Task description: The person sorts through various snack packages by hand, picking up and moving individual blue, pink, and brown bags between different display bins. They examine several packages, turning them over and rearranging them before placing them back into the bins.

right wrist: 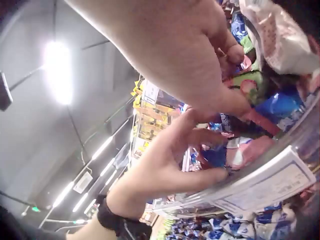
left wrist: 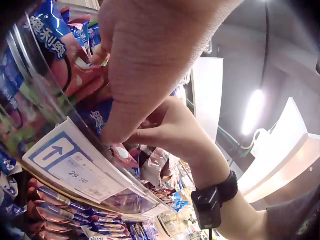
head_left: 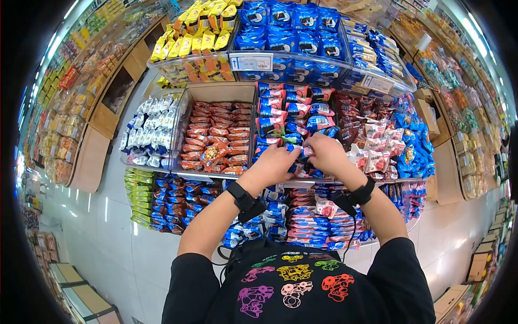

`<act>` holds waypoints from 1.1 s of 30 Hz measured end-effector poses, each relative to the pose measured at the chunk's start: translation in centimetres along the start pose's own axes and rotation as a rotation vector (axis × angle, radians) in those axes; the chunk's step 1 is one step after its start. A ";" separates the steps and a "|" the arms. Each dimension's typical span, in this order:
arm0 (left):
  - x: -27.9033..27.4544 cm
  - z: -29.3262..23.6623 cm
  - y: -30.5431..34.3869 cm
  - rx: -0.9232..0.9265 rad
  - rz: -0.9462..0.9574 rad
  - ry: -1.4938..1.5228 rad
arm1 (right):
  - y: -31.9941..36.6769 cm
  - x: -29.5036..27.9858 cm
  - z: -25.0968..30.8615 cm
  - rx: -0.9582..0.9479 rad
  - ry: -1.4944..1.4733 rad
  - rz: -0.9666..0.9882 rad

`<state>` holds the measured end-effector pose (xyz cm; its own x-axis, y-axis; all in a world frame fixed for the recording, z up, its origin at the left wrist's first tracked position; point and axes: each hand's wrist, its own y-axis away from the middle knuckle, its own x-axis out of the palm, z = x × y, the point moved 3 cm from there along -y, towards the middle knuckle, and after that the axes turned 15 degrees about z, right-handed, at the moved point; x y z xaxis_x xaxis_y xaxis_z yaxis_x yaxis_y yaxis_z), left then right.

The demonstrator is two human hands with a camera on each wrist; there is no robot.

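Observation:
Both hands are in the clear bin of small blue-and-pink snack packets (head_left: 285,112), close together near its front edge. My left hand (head_left: 276,163) has its thumb and fingers curled about a blue-and-pink snack packet (right wrist: 216,157). Beside it, my right hand (head_left: 327,154) bends its fingers and thumb over a snack packet at the same spot. In the left wrist view, a blue packet (left wrist: 98,115) shows by the left thumb, and the right hand (left wrist: 172,122) is just beyond. The fingertips are partly hidden among the packets.
A price label (left wrist: 75,167) sits on the bin's front wall. Left of it is a bin of orange-brown packets (head_left: 217,129); to the right are pink-and-white packets (head_left: 376,146). Blue packets (head_left: 280,38) fill an upper bin. More packets (head_left: 310,227) lie in a lower tier.

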<state>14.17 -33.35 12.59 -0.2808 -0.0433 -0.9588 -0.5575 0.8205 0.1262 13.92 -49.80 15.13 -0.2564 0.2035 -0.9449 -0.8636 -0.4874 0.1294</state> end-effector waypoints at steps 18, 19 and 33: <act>-0.1 0.3 -0.9 0.031 -0.407 0.107 | 3.3 -3.0 2.3 -0.120 -0.452 -0.071; -0.2 0.7 -0.9 0.031 -0.410 0.107 | 3.2 -1.8 2.2 -0.118 -0.391 -0.052; -1.9 0.0 0.5 0.107 -0.216 0.190 | 1.9 1.0 2.5 -0.072 -0.090 0.079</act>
<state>14.42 -32.82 14.46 -0.3114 -0.3208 -0.8945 -0.5375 0.8357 -0.1126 10.95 -48.38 15.20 -0.3630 0.2358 -0.9014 -0.8066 -0.5638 0.1773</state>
